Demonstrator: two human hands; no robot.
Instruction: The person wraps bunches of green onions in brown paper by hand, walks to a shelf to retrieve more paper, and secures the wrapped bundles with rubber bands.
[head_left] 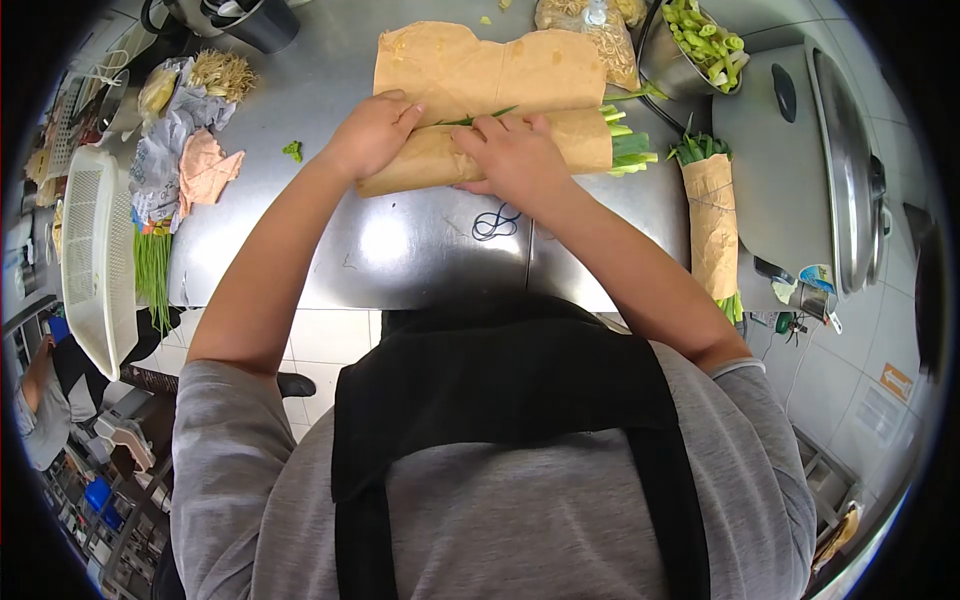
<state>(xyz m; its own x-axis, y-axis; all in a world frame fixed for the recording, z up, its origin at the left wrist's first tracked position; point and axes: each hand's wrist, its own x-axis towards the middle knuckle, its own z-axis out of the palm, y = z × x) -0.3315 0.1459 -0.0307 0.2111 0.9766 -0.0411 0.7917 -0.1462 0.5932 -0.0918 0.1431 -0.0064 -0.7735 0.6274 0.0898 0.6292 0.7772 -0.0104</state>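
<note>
2 hands, left (372, 133) & right (512, 152), hold veg wrap (583, 143).

Commercial kitchen: steel worktable (420, 250), tiled floor (330, 335), vegetable bowl (665, 60).

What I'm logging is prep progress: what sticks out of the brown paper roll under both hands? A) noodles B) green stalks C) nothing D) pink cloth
B: pale-green cut stalks poke from the right end of the brown paper roll held by the left hand and right hand.
</note>
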